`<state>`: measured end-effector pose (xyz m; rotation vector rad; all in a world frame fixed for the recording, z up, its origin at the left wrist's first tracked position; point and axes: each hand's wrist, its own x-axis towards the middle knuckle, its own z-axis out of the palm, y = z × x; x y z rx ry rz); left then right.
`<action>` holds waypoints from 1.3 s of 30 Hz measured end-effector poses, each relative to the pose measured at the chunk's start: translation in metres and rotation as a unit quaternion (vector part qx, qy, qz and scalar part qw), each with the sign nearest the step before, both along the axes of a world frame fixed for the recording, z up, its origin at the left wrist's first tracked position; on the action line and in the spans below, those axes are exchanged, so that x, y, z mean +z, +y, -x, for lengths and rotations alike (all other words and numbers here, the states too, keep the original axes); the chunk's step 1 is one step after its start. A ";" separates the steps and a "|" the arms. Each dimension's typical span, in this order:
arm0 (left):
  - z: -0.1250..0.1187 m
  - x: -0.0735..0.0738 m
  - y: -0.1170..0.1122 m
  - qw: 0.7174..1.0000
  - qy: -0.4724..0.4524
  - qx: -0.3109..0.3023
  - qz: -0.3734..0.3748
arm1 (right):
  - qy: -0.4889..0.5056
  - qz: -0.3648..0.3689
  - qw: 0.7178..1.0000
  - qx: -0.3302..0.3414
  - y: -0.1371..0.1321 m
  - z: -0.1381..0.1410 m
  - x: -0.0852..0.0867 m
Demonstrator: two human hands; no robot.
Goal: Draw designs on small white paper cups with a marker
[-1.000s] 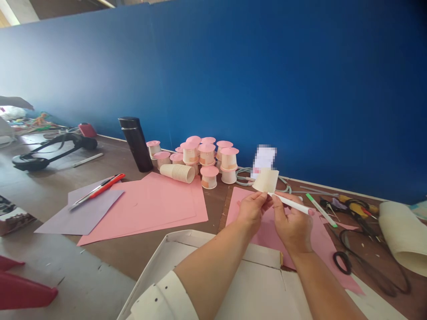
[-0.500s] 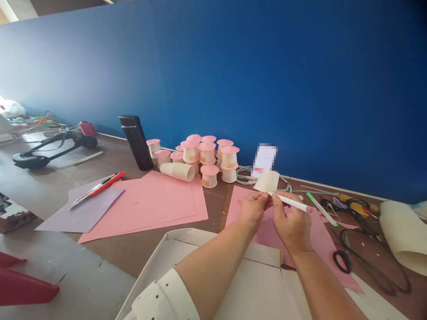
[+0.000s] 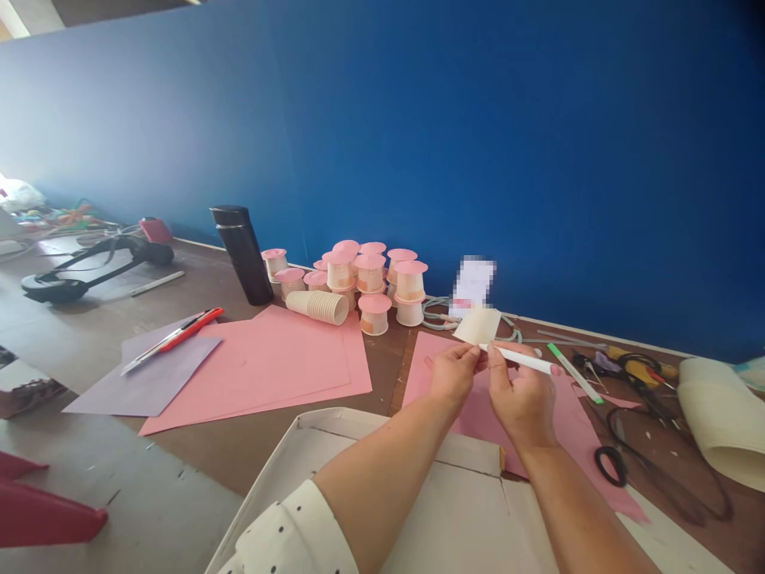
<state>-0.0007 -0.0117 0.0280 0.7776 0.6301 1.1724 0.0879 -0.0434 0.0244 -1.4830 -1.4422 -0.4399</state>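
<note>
My left hand [image 3: 455, 373] is closed on a cream paper cup [image 3: 479, 325], gripping it at its near edge above the pink sheet [image 3: 567, 422]. In my right hand [image 3: 523, 405] is a white marker pen [image 3: 529, 361] with a pink end, held between thumb and fingers. The pen's tip meets the cup's near edge by my left fingertips; whether it touches the cup I cannot tell. Beyond my hands, several upside-down paper cups [image 3: 374, 315] topped with pink paper discs stand in stacks. A nested row of plain cups [image 3: 316, 307] lies on its side.
At left, an orange cutter knife [image 3: 173, 341] rests on lilac paper [image 3: 179, 383] and pink sheets [image 3: 263, 367]. A black flask [image 3: 242, 255] stands behind. Scissors [image 3: 610, 465], a green-and-white strip [image 3: 574, 373], cables and a large cream roll [image 3: 720, 422] lie right. A white tray [image 3: 326, 422] is nearest me.
Both hands keep their hold on the cup and the pen, almost still. The whole view has shifted very slightly.
</note>
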 end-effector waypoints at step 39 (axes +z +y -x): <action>-0.002 -0.014 0.007 0.998 0.048 -0.011 -0.030 | 0.016 0.028 0.999 -0.007 -0.001 0.001 0.003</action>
